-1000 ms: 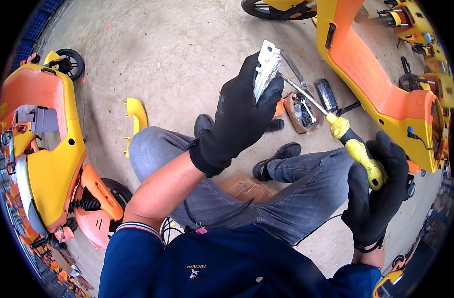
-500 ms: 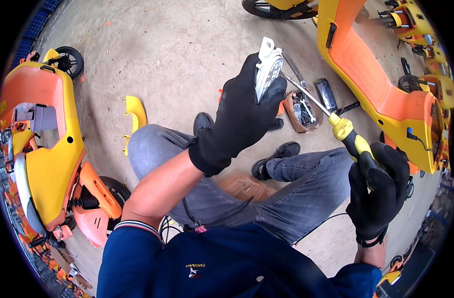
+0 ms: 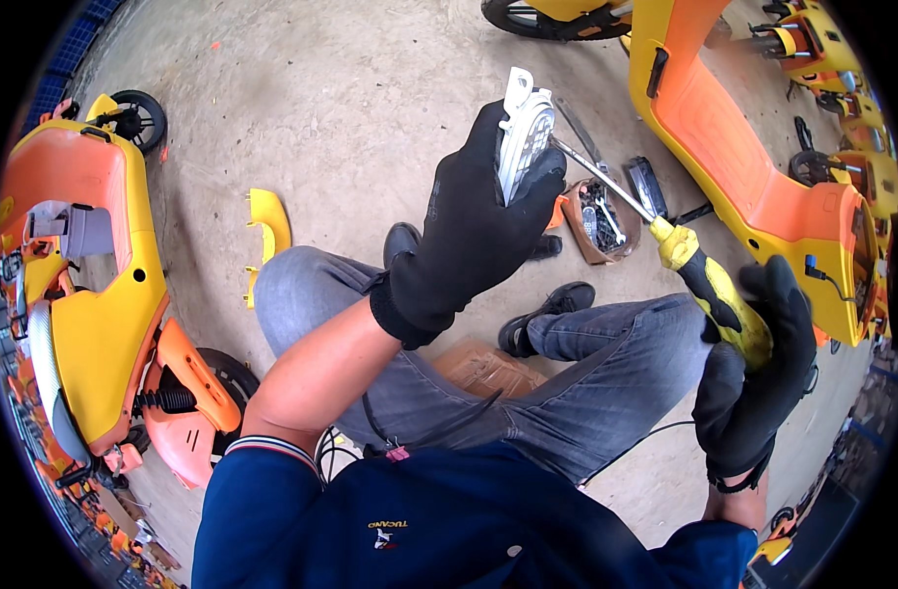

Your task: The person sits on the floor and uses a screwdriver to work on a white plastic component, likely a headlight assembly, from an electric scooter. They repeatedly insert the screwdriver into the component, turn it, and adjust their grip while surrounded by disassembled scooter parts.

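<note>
I see the left hand (image 3: 483,211) pinching a white oval part (image 3: 526,142) between thumb and fingers, raised above the floor (image 3: 351,128). The right hand (image 3: 758,373) curls loosely about the butt of a yellow-and-black screwdriver (image 3: 680,245), thumb and fingers parted around the handle. Its shaft slants up to the white part's right side; I can't tell exactly how the tip meets it.

The left glove blocks my view of the part's near side, and the shaft crosses above the upper right corner of an open carton (image 3: 594,253). A wrench (image 3: 611,221) lies in there, near the right edge. Just past that edge I have a black rectangular piece (image 3: 646,187), and beyond the top edge a grey bar (image 3: 579,133). A yellow-orange scooter body (image 3: 709,147) stands to the right, another scooter (image 3: 105,353) well off to the left, with a curved yellow panel (image 3: 268,231) on the floor between that one and the bent knees.

Against half a second ago, the right fingers have opened, baring more handle; the white part has shifted slightly leftward.
</note>
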Tool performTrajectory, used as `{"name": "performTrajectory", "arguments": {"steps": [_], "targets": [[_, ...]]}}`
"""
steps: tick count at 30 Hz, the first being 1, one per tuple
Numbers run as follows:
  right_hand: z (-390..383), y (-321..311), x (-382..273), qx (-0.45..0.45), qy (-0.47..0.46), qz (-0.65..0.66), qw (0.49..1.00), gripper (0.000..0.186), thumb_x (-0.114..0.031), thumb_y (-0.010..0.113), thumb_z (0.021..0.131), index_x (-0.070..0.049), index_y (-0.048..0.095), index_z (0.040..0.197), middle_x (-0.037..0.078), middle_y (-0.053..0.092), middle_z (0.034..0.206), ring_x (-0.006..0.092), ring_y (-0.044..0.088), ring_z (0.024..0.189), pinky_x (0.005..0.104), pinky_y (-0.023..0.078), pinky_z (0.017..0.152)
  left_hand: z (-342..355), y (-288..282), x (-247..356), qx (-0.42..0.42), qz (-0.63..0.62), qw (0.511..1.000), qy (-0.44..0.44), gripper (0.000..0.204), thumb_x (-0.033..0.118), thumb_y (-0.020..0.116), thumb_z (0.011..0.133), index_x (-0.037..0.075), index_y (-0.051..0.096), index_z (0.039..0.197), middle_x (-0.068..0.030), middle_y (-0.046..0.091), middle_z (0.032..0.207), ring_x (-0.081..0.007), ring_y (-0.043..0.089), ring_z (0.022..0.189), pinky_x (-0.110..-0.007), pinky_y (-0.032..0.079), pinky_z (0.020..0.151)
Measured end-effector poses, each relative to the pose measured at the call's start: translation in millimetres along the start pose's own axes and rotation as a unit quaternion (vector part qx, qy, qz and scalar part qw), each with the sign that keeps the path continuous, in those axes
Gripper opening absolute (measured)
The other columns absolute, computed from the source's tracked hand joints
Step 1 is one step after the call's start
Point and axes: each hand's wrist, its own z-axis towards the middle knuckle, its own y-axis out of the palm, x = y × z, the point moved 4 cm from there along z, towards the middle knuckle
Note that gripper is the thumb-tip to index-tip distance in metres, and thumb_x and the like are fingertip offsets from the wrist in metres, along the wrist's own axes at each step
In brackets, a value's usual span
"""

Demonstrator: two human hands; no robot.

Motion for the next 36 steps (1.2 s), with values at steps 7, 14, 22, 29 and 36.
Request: {"name": "performTrajectory", "arguments": {"steps": [7, 14, 22, 29, 36], "targets": [[0.2, -1.3, -1.8, 0.008, -0.07, -0.032, 0.997, 0.034, -0.004, 0.068, 0.089, -0.001, 0.056, 0.121, 0.017, 0.06, 0.117, 0.0296, 0.062, 0.105, 0.0375, 0.049, 0.093, -0.2, 0.4, 1.2, -0.006, 0.015, 1.0, 0.002, 0.037, -0.001, 0.063, 0.088, -0.006, 0.053, 0.123, -0.0117, 0.07, 0.098, -0.016, 0.069, 0.089, -0.03, 0.055, 0.08], [6.4, -2.4, -5.0, 0.042, -0.114, -0.01, 0.993, 0.04, 0.001, 0.075, 0.08, -0.004, 0.057, 0.116, 0.016, 0.059, 0.115, 0.0287, 0.059, 0.106, 0.0367, 0.049, 0.091, -0.9, 0.4, 2.0, -0.009, 0.037, 0.999, 0.018, 0.036, 0.0, 0.063, 0.088, -0.006, 0.053, 0.122, -0.0121, 0.07, 0.097, -0.016, 0.069, 0.087, -0.03, 0.054, 0.079], [-4.9, -3.9, 4.9, 0.022, 0.045, 0.038, 0.998, 0.045, -0.014, 0.063, 0.095, 0.001, 0.052, 0.136, 0.019, 0.061, 0.121, 0.0287, 0.064, 0.107, 0.0376, 0.054, 0.087, -1.0, 1.7, -3.3, -0.02, 0.019, 1.0, 0.003, 0.035, -0.001, 0.062, 0.088, -0.006, 0.053, 0.122, -0.0123, 0.069, 0.098, -0.0163, 0.07, 0.087, -0.03, 0.055, 0.079], [5.2, -3.9, -2.9, 0.056, -0.097, -0.04, 0.993, 0.037, 0.004, 0.069, 0.083, -0.007, 0.058, 0.116, 0.015, 0.059, 0.115, 0.0289, 0.059, 0.108, 0.0393, 0.046, 0.096, -0.8, 3.0, -4.6, -0.025, 0.002, 1.0, -0.016, 0.034, -0.002, 0.062, 0.088, -0.006, 0.053, 0.121, -0.0122, 0.07, 0.099, -0.0172, 0.071, 0.09, -0.031, 0.055, 0.08], [7.7, -9.0, -2.3, 0.071, -0.099, -0.084, 0.989, 0.044, 0.006, 0.073, 0.079, -0.009, 0.057, 0.117, 0.014, 0.057, 0.115, 0.0281, 0.057, 0.107, 0.0378, 0.047, 0.093, -2.6, 6.2, 1.1, -0.044, -0.015, 0.998, -0.05, 0.037, -0.001, 0.065, 0.086, -0.005, 0.054, 0.121, -0.0119, 0.07, 0.098, -0.0166, 0.07, 0.089, -0.03, 0.054, 0.082]]}}
